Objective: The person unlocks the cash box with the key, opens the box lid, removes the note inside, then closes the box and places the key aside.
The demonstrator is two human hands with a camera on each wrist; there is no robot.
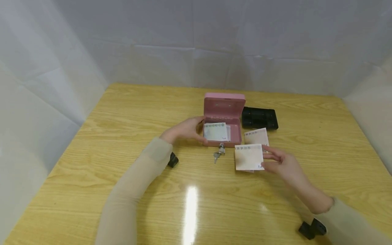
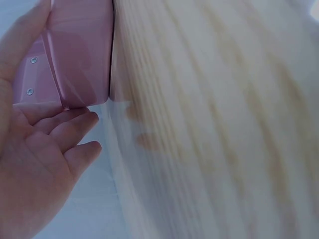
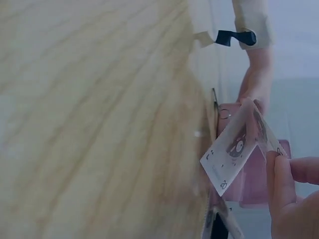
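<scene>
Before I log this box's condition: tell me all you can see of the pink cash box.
The pink cash box looks like painted metal and stands open on the wooden table, lid upright at the back. Paper notes lie inside. A key sits in its front lock. The left hand touches its left side; a black tray lies to its right.

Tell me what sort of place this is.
Probably a staged recording booth, not a home or shop: plain white sheeting walls in a bare wooden table, which holds only a pink cash box, a black tray and practice banknotes.
</scene>
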